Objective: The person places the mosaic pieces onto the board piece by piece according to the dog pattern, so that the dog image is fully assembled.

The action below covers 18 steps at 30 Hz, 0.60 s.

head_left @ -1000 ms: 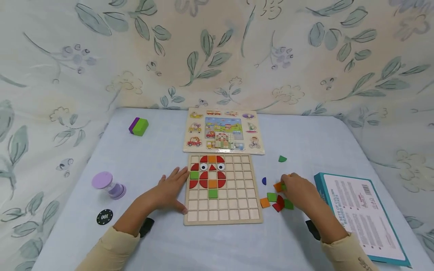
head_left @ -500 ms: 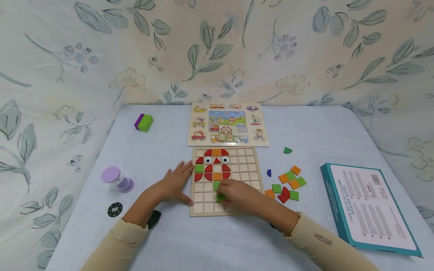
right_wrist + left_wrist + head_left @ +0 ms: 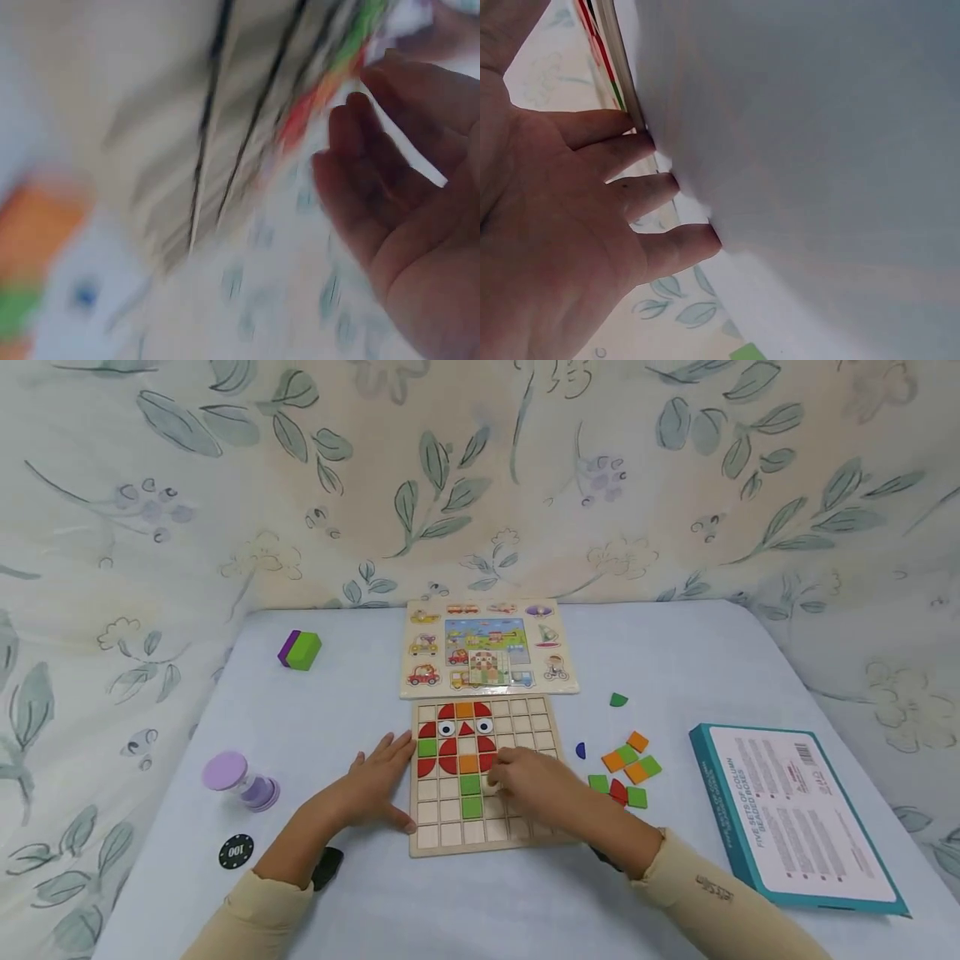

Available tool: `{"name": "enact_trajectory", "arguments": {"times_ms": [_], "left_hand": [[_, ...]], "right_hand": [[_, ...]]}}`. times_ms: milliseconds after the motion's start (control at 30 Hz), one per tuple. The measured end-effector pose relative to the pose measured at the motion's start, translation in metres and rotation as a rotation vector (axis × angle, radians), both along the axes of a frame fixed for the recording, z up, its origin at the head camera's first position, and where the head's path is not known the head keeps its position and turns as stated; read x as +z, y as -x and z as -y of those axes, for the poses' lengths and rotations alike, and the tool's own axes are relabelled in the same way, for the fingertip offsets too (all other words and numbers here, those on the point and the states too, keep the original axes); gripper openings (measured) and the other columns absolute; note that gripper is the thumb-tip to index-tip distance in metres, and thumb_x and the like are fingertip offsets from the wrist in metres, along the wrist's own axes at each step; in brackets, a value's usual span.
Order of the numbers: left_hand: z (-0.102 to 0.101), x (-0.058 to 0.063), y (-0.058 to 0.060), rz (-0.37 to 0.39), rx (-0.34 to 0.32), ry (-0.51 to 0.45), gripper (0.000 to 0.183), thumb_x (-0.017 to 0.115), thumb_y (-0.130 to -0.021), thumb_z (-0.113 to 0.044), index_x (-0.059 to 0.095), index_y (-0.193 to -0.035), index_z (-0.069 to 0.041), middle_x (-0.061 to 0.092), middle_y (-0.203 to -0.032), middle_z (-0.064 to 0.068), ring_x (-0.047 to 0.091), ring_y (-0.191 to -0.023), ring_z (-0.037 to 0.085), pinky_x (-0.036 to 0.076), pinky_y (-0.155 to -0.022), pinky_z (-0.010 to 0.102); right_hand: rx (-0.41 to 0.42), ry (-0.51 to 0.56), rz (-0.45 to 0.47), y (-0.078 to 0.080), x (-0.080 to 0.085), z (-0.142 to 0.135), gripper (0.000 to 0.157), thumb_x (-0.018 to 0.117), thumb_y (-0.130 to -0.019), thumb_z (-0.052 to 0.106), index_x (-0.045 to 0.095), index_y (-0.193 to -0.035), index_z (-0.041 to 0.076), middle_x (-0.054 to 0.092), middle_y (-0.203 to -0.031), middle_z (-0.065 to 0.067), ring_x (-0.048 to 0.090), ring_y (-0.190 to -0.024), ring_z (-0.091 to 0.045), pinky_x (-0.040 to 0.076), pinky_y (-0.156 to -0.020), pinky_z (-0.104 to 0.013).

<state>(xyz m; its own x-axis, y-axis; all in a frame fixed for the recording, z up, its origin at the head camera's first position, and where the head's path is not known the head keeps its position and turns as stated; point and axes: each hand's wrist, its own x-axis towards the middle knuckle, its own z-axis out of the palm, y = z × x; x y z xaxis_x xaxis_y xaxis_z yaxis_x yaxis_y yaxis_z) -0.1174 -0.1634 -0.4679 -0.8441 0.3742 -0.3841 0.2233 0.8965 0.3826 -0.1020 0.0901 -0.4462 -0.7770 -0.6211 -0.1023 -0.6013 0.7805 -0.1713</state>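
Observation:
The wooden grid board (image 3: 525,835) bears red, orange and green tiles and two eye tiles forming a figure. Two green squares, an upper green tile (image 3: 470,785) and a lower green tile (image 3: 472,807), sit one below the other under an orange square. My left hand (image 3: 375,785) lies spread at the board's left side, fingertips and thumb at its edge. Over the board, just right of the green squares, hovers my right hand (image 3: 536,787); in the blurred right wrist view its fingers (image 3: 341,195) are loosely bent with nothing visible between them.
Right of the board lie several loose tiles (image 3: 636,797) and a blue piece (image 3: 581,750). Behind stands a vehicle puzzle (image 3: 555,647) with a pattern card (image 3: 489,667) on it. A box (image 3: 810,810) lies far right; a purple sand timer (image 3: 240,781) and a black chip (image 3: 236,852) are left.
My right hand has come from the loose tiles to the board, and a second green square now sits below the first. It then shifted slightly up and right. My left hand stays by the board's edge.

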Motion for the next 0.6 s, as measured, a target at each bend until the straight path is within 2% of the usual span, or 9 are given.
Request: {"name": "enact_trajectory", "arguments": {"times_ms": [133,233,433,533,600], "left_hand": [[0.002,0.001,-0.003,0.009,0.012,-0.006,0.118,0.084,-0.051,-0.044,0.02,-0.145,-0.013,0.012,-0.152,0.004,0.001,-0.139,0.029,0.01,-0.104,0.062],[0.004,0.0,-0.006,0.01,0.012,0.015,0.118,0.084,-0.051,-0.045,0.021,-0.145,-0.014,0.012,-0.152,0.004,0.001,-0.139,0.029,0.011,-0.104,0.062],[0.005,-0.001,-0.007,-0.006,-0.005,0.041,0.119,0.083,-0.05,-0.048,0.02,-0.145,-0.014,0.013,-0.152,0.003,0.0,-0.139,0.028,0.012,-0.104,0.063],[0.004,-0.001,-0.004,-0.013,-0.009,0.032,0.119,0.083,-0.051,-0.048,0.019,-0.145,-0.015,0.012,-0.152,0.003,0.0,-0.139,0.028,0.011,-0.104,0.062],[0.003,0.0,-0.003,-0.016,-0.004,0.026,0.118,0.082,-0.051,-0.049,0.019,-0.145,-0.016,0.011,-0.152,0.002,0.0,-0.139,0.027,0.011,-0.104,0.062]], "right_hand": [[-0.19,-0.149,-0.008,0.002,0.009,-0.041,0.009,0.069,-0.079,0.014,0.066,-0.087,0.015,0.058,-0.082,0.003,0.051,-0.07,-0.012,0.046,-0.059,-0.023],[-0.264,-0.23,0.048,-0.005,0.003,-0.066,0.012,0.07,-0.077,0.012,0.063,-0.087,0.013,0.056,-0.079,0.001,0.048,-0.066,-0.013,0.046,-0.056,-0.023],[-0.329,-0.176,0.117,-0.01,-0.006,-0.084,0.021,0.075,-0.072,0.011,0.063,-0.09,0.012,0.057,-0.086,-0.004,0.051,-0.07,-0.014,0.052,-0.063,-0.026],[-0.339,-0.152,0.095,-0.006,0.001,-0.083,0.024,0.075,-0.072,0.009,0.062,-0.092,0.011,0.057,-0.087,-0.002,0.051,-0.071,-0.013,0.052,-0.062,-0.026],[-0.308,-0.113,0.056,-0.004,0.01,-0.074,0.025,0.075,-0.072,0.01,0.061,-0.093,0.013,0.057,-0.087,0.0,0.051,-0.073,-0.012,0.051,-0.063,-0.025]]}}
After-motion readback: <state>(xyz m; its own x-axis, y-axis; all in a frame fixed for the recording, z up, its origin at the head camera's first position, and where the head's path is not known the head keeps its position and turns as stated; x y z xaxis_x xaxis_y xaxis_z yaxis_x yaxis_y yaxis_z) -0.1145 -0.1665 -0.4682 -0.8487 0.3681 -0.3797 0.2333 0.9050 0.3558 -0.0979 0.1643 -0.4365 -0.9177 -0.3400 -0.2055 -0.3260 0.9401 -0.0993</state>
